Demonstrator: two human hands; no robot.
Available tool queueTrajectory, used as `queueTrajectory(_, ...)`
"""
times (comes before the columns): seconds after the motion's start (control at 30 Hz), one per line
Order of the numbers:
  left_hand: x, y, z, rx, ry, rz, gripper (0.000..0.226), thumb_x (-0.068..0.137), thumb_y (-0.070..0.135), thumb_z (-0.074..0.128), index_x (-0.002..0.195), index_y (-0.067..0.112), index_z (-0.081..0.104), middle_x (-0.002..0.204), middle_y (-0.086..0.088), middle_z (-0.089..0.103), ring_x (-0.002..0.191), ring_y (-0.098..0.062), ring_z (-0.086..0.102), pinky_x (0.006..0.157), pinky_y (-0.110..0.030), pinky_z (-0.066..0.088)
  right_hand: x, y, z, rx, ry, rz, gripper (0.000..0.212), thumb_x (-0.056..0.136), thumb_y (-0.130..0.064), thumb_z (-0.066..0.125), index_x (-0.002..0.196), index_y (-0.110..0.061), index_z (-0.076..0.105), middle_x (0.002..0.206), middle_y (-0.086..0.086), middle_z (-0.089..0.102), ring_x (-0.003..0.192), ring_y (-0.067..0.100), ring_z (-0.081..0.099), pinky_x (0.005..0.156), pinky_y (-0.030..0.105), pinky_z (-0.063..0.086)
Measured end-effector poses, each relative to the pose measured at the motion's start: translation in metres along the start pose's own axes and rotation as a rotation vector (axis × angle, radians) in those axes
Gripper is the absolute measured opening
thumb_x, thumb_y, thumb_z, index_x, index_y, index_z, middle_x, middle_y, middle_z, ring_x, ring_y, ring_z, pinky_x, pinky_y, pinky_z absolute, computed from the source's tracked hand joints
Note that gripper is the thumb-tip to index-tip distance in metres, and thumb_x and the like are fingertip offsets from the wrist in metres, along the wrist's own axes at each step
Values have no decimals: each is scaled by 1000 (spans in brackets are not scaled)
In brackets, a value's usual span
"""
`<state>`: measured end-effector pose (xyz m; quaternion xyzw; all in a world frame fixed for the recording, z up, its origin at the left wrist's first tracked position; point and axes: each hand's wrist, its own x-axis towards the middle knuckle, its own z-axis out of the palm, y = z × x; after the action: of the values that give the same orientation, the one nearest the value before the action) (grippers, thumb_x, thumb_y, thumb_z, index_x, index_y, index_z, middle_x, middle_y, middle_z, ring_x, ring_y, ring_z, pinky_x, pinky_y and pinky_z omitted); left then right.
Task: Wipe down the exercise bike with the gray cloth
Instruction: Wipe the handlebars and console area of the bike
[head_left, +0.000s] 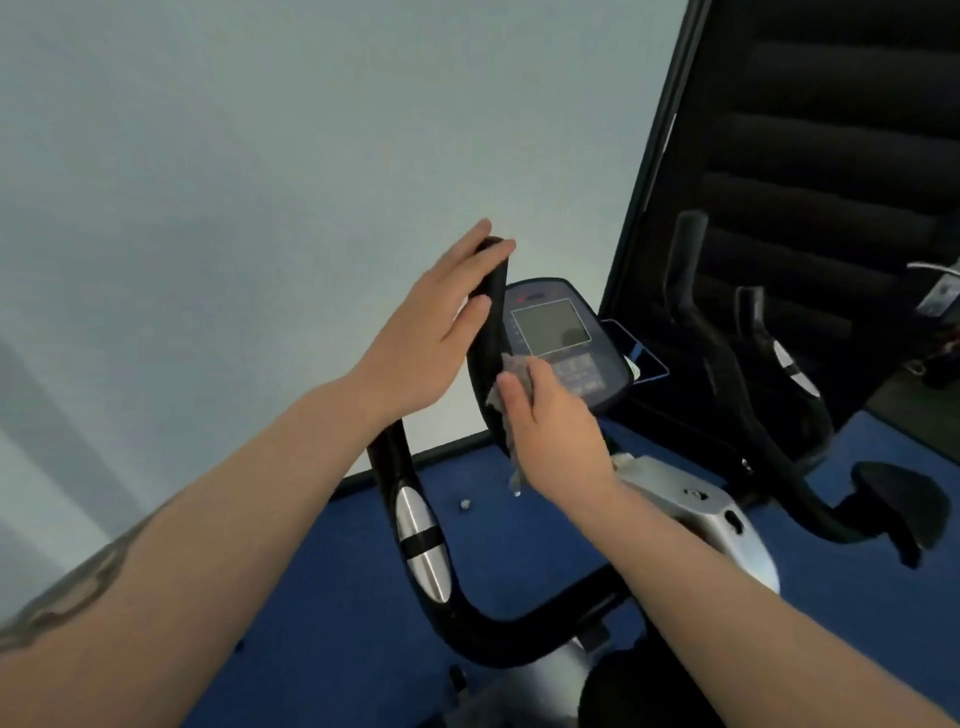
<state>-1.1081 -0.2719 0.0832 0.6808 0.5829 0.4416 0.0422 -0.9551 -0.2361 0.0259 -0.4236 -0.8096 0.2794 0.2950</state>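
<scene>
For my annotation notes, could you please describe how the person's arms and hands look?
Both forearms are bare, with no sleeves, gloves, watch or rings in view. The left forearm carries a dark tattoo near the elbow. The left hand and right hand show no markings.

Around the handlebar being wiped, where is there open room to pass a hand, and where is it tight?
Open: the gap left of the left handlebar, toward the white wall, and the blue floor inside its curve. Tight: between left hand, right hand holding the gray cloth, and the console.

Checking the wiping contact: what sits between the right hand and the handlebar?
Head view: the gray cloth lies between the right hand and the black handlebar.
</scene>
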Motion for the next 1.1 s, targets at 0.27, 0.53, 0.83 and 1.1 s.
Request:
queueTrajectory(0.27, -3, -1, 4, 43, 13, -48, 58, 103, 3, 40, 155, 22, 25, 162, 13, 17, 146, 6, 14, 120, -33, 22, -1, 20, -14, -6, -122, -52, 32, 103, -42, 35, 128, -30, 51, 105, -4, 67, 98, 19, 61, 80, 34, 46)
queueTrajectory(0.53, -5, 2, 7, 181, 46, -60, 66, 99, 0, 43, 156, 27, 23, 163, 17, 13, 146, 5, 15, 119, -30, 26, -20, 40, -41, -125, -239, -153, 31, 103, -37, 35, 132, -35, 47, 115, -7, 64, 104, 17, 58, 81, 32, 43)
queueTrajectory(0.83, -89, 37, 34, 235, 445, -192, 45, 93, 8, 45, 133, 28, 55, 144, 15, 47, 128, -2, 45, 111, -25, 32, -44, 48, -42, -91, -146, -218, 30, 103, -39, 29, 127, -35, 46, 109, -9, 63, 96, 16, 62, 81, 38, 49)
queueTrajectory(1.1, -101, 11, 59, 312, 570, -406, 39, 97, -3, 46, 131, 14, 56, 154, 3, 35, 146, -16, 21, 120, -29, 18, -1, 39, -16, -25, -197, -86, 31, 104, -40, 27, 108, -27, 55, 87, -3, 61, 83, 22, 57, 71, 34, 39)
